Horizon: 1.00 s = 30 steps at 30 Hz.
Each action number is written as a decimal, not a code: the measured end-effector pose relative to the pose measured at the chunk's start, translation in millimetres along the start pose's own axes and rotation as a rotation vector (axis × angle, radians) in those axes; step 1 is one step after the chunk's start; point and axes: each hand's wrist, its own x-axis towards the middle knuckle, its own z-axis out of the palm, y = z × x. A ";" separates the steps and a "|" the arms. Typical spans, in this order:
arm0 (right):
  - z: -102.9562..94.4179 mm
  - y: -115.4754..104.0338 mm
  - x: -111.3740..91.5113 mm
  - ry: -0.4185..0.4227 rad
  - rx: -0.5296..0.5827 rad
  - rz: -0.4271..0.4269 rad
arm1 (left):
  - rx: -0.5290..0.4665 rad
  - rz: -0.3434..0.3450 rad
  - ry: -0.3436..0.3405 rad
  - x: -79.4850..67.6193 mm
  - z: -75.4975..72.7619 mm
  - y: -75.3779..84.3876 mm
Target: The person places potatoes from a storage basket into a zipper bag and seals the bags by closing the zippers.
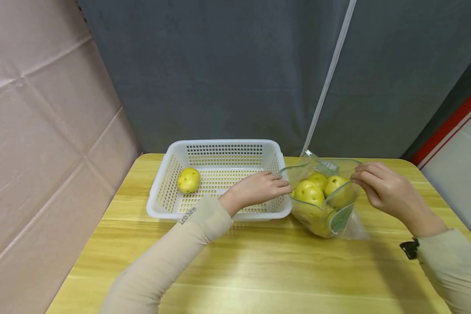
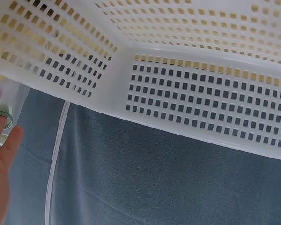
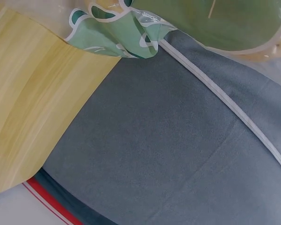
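Observation:
A clear zip-top plastic bag (image 1: 339, 221) with green print stands on the table, its mouth spread wide. Several yellow potatoes (image 1: 309, 192) fill it. My left hand (image 1: 257, 188) reaches across the basket and holds the bag's left rim with its fingertips; the thumb is hidden. On the opposite side my right hand (image 1: 388, 189) pinches the bag's right rim between thumb and fingers. Another potato (image 1: 189, 180) lies inside the white plastic basket (image 1: 223, 142), toward its left end. In the right wrist view the bag's green print (image 3: 124, 35) shows, but no hand.
The basket's right wall stands right beside the bag. Both are on a light wooden table (image 1: 259, 266). Behind the table hangs a grey curtain (image 1: 220, 74) with a white strip; a pale pink cloth wall (image 1: 43, 152) borders the left side.

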 end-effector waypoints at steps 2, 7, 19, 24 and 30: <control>-1.0 1.1 0.0 0.001 -0.004 0.001 | -0.007 -0.005 0.001 1.3 -1.8 -0.7; -4.1 4.6 1.2 0.004 -0.015 0.010 | 0.001 -0.023 0.022 4.2 -7.0 -3.5; -14.9 8.2 5.7 0.051 -0.072 0.128 | 0.081 -0.091 0.227 8.0 -17.8 -14.8; -18.9 7.1 6.9 0.067 -0.097 0.168 | 0.078 -0.125 0.247 8.4 -23.5 -20.1; -22.9 6.1 10.6 0.093 -0.121 0.194 | 0.020 -0.151 0.218 5.0 -30.6 -25.2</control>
